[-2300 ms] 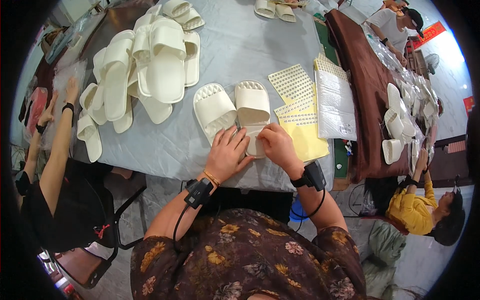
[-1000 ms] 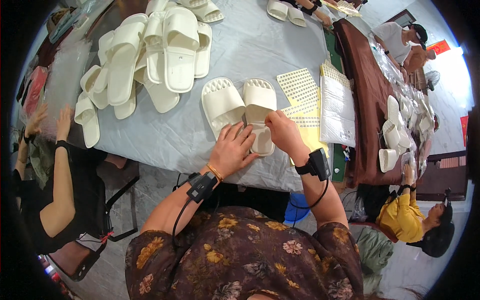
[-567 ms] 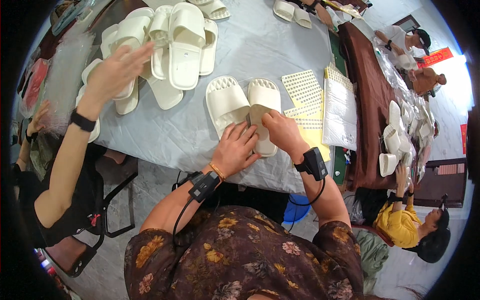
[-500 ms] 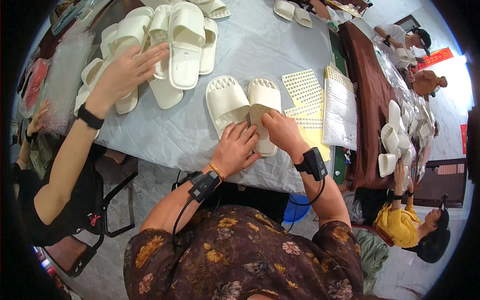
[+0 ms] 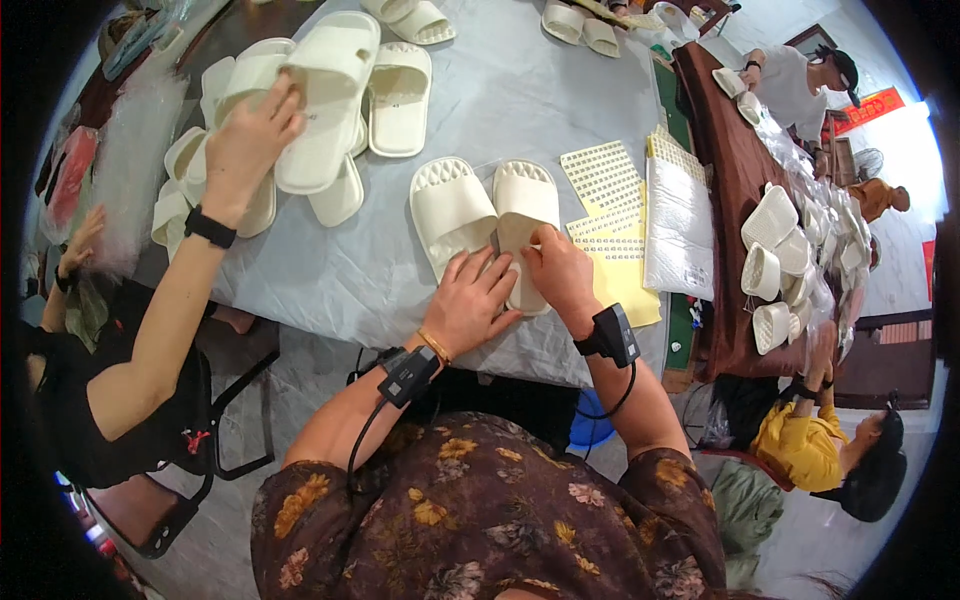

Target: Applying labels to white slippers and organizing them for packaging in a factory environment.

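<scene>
Two cream slippers lie side by side in front of me, toes pointing away: a left-hand slipper [image 5: 455, 212] and a right-hand slipper [image 5: 526, 200]. My left hand [image 5: 468, 302] rests across their heel ends, fingers stretched out and a little apart. Over the inner sole of the right-hand slipper, my right hand [image 5: 562, 272] is closed, thumb and forefinger pinched together. What they pinch, if anything, is too small or hidden to make out. Beside this hand lie label sheets, a white printed one [image 5: 603, 178] and a yellow one [image 5: 625, 285].
At the left, a co-worker's hand [image 5: 252, 145] holds a slipper [image 5: 325, 125] above a slipper pile [image 5: 180, 165]. A white padded packet [image 5: 678, 230] lies right of the sheets. More slippers cover a brown-draped table [image 5: 715, 180], where others work. A blue bin [image 5: 592, 415] stands below the table edge.
My right hand has shifted slightly, staying over the right-hand slipper; my left hand has barely moved. The co-worker at the left has taken hold of a slipper and moved it leftward.
</scene>
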`<state>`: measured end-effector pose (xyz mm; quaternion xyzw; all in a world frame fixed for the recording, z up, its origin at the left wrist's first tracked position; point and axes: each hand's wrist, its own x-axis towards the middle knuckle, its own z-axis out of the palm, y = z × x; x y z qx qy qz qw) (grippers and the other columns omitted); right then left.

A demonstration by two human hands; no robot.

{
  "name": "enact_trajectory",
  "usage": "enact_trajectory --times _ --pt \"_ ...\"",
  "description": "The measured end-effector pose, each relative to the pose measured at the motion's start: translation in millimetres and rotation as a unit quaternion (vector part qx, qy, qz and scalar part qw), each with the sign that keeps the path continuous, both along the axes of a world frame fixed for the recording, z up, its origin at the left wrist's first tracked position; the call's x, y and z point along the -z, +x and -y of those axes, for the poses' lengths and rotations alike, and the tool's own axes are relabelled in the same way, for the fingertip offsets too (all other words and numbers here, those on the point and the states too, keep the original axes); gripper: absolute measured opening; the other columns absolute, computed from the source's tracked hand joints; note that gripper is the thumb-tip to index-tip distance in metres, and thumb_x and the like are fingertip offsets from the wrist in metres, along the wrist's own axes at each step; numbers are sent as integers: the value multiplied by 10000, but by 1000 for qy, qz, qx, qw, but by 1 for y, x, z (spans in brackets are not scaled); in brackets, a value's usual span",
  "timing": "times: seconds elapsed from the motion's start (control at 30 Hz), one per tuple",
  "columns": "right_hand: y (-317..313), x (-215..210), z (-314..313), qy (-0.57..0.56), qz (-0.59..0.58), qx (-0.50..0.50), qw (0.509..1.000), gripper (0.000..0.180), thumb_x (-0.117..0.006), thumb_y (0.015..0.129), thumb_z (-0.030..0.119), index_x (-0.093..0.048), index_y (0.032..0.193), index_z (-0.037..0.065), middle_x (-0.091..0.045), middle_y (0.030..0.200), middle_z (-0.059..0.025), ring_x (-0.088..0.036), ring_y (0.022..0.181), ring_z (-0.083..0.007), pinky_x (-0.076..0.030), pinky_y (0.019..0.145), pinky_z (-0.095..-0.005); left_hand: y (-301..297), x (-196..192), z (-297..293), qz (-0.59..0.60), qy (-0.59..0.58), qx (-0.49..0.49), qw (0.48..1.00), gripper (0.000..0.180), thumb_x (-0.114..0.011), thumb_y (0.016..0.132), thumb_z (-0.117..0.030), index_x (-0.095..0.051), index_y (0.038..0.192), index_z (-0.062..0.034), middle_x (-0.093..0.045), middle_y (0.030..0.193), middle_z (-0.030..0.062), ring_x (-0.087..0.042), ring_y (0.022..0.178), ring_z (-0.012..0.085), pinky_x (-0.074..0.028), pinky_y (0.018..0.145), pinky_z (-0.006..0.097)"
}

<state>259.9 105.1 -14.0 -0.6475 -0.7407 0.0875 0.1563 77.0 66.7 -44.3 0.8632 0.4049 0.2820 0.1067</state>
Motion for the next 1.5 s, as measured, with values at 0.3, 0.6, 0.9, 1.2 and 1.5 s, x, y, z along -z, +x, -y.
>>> enact_trajectory --times 0.3,0.6,0.9,1.2,1.5 --pt "3 17 1 21 -47 95 994 217 -625 884 276 -596 924 65 -676 810 -169 -661 769 -384 -515 661 -477 2 3 -3 -15 -8 4 1000 526 -655 843 -446 -603 1213 -75 -537 1352 117 -419 1318 320 -298 1108 504" --pt "27 24 45 -7 -246 112 963 156 -637 873 185 -619 953 52 -667 727 -176 -666 691 -362 -503 604 -437 18 -30 -16 74 -125 -109 983 509 -660 841 -464 -633 1159 -67 -562 1181 195 -507 1113 389 -410 964 476" --pt "25 30 57 -7 -355 82 931 115 -637 886 108 -610 962 26 -585 607 -65 -559 537 -172 -450 535 -333 52 -19 -50 22 -16 -229 973 680 -655 812 -570 -620 1014 78 -548 1123 264 -502 1098 412 -391 960 517" --pt "31 34 56 -1 -432 112 895 131 -631 891 90 -612 991 8 -606 659 -61 -577 605 -127 -475 575 -290 -62 -134 -100 66 109 -224 966 582 -721 767 -524 -640 807 52 -606 902 246 -576 882 397 -469 789 464" --pt "49 25 51 18 -432 141 891 227 -644 905 204 -649 1021 9 -683 819 -106 -651 747 -180 -514 690 -314 -214 -134 -196 -76 -9 -267 961 623 -721 799 -354 -577 1269 29 -475 1378 297 -405 1299 462 -326 1089 506"
